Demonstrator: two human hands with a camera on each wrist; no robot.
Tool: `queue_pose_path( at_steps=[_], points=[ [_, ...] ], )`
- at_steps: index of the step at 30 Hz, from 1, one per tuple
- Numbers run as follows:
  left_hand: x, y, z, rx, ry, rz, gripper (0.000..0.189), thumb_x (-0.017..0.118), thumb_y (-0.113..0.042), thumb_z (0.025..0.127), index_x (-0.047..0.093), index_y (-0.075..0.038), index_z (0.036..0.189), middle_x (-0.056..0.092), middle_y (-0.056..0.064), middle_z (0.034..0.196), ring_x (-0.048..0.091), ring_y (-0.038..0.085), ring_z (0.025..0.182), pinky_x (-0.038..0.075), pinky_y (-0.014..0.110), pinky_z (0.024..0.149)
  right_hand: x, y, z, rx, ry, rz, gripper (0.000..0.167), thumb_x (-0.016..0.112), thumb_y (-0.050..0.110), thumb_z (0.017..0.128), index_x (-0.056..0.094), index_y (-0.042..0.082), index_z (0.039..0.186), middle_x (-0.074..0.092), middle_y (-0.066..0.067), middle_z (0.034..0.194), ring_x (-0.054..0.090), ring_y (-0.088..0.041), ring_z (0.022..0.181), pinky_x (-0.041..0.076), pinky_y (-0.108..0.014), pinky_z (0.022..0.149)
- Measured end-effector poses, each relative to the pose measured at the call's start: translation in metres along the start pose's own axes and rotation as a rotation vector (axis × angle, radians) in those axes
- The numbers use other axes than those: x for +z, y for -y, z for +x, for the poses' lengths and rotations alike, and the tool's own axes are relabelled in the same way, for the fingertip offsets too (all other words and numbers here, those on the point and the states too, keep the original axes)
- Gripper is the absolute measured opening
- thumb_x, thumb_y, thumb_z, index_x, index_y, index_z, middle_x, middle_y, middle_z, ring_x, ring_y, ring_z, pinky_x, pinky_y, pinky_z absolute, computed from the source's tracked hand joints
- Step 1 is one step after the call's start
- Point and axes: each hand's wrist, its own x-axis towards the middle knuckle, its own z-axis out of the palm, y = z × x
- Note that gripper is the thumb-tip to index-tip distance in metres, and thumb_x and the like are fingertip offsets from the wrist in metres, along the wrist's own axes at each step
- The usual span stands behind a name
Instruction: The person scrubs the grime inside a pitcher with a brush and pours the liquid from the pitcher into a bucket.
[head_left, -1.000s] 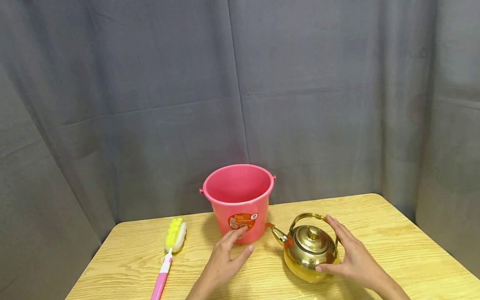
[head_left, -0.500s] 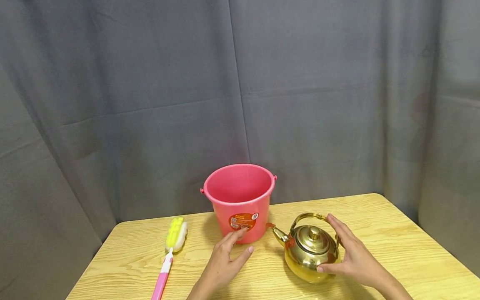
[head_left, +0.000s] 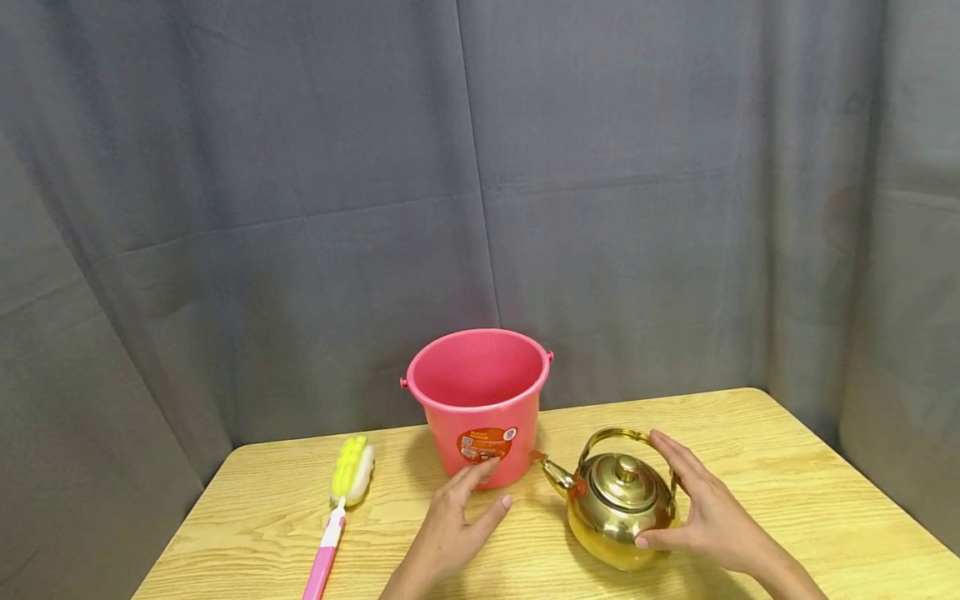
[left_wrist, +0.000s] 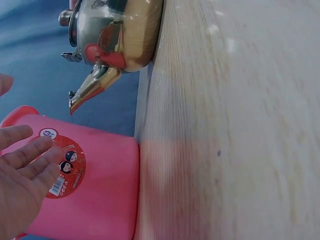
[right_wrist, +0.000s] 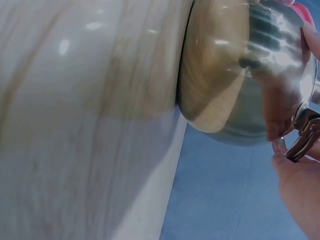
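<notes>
- On the wood-grain tabletop (head_left: 757, 450), toward the person's right, a gold-coloured metal kettle (head_left: 611, 523) stands upright, its lid (head_left: 602, 490) on and its arched handle (head_left: 615, 431) raised.
- At the kettle's right side, the right hand (head_left: 708, 518) is spread rather than clenched: the thumb lies against the near side of the rounded body, and the fingers reach along the far side of the handle. In the right wrist view a fingertip meets the shiny wall near the handle's hinge; how firmly it presses cannot be told.
- Left of the kettle, a pink plastic bucket (head_left: 444, 427) stands upright near the table's back edge, with a round orange label (head_left: 483, 446) on its front. The kettle's spout (head_left: 557, 475) points toward it, the tip just beside its wall.
- Before the bucket, the left hand (head_left: 453, 527) is released and holds nothing, fingers extended and thumb apart. Its fingertips overlap the label in view; whether they touch it cannot be told.
- Farther left, well apart from both hands, lies a sponge brush (head_left: 336, 523) with a yellow-and-white head and a pink-and-white grip.
- Behind the table hangs a grey curtain (head_left: 360, 208).
</notes>
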Motion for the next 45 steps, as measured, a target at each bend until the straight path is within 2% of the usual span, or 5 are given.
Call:
queue_pose_path(
  at_steps=[7,14,28,35,45],
  points=[
    [0.001,-0.004,0.0,-0.04,0.031,-0.014,0.048,0.062,-0.035,0.095,0.054,-0.011,0.136,0.056,0.005,0.133,0.056,0.021,0.116,0.045,0.044,0.096,0.0,0.002,0.001,-0.017,0.014,-0.034,0.121,0.088,0.052,0.058,0.025,0.013,0.154,0.034,-0.016,0.15,0.038,-0.037,0.13,0.04,-0.032,0.096],
    [0.002,-0.006,0.002,-0.03,0.035,-0.01,0.049,0.063,-0.034,0.094,0.054,-0.01,0.136,0.055,0.002,0.134,0.053,0.019,0.12,0.044,0.044,0.098,0.001,0.002,-0.001,-0.028,-0.002,-0.029,0.12,0.089,0.05,0.058,0.027,0.013,0.153,0.036,-0.015,0.15,0.035,-0.025,0.133,0.029,-0.016,0.098],
    [0.007,-0.012,0.008,0.028,0.035,0.004,0.05,0.066,-0.034,0.092,0.056,-0.012,0.135,0.056,-0.003,0.131,0.052,0.018,0.121,0.043,0.044,0.099,0.003,0.006,-0.001,-0.005,0.014,0.048,0.123,0.091,0.046,0.057,0.024,0.011,0.154,0.032,-0.021,0.15,0.034,-0.046,0.13,0.034,-0.066,0.093],
    [0.01,-0.017,0.011,0.033,0.046,-0.005,0.049,0.065,-0.036,0.092,0.057,-0.012,0.134,0.058,0.002,0.129,0.053,0.017,0.119,0.043,0.043,0.099,0.004,0.007,-0.003,0.0,-0.005,-0.006,0.123,0.091,0.047,0.056,0.024,0.015,0.154,0.035,-0.015,0.151,0.036,-0.034,0.132,0.038,-0.049,0.097],
    [0.015,-0.024,0.016,0.04,0.053,-0.029,0.051,0.063,-0.037,0.093,0.055,-0.012,0.136,0.056,-0.002,0.132,0.054,0.017,0.118,0.043,0.041,0.098,0.004,0.008,-0.003,-0.002,-0.003,0.004,0.124,0.091,0.047,0.057,0.023,0.014,0.154,0.035,-0.017,0.15,0.038,-0.04,0.128,0.039,-0.05,0.098]
  ],
)
